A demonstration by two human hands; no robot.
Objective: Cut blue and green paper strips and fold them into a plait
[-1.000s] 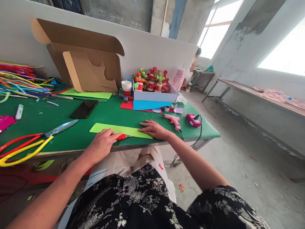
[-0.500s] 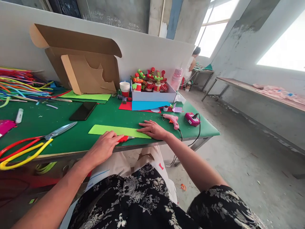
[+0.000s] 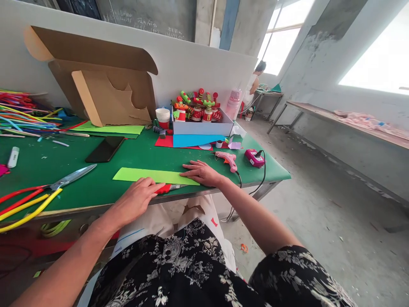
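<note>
A strip of bright green paper (image 3: 147, 174) lies lengthwise near the front edge of the green-covered table. At its lower edge, my left hand (image 3: 137, 196) is closed on a red utility knife (image 3: 163, 189), index finger stretched along the handle. The blade points right, with its length lying along the paper's near edge; whether it touches the paper I cannot tell. My right hand (image 3: 203, 174) rests flat on the strip's right end, fingers spread and pointing left.
Big scissors (image 3: 68, 179) lie open at left, near a black phone (image 3: 105, 149). To the right are a pink glue gun (image 3: 228, 160) and a magenta power socket (image 3: 254, 157), both with cords. Behind stand a white box (image 3: 203, 128) of red-green figures and a cardboard box (image 3: 108, 98).
The view has swung slightly right. Against the paper, the knife has shifted a little rightward and more of its blade shows. My right hand stays in place on the strip.
</note>
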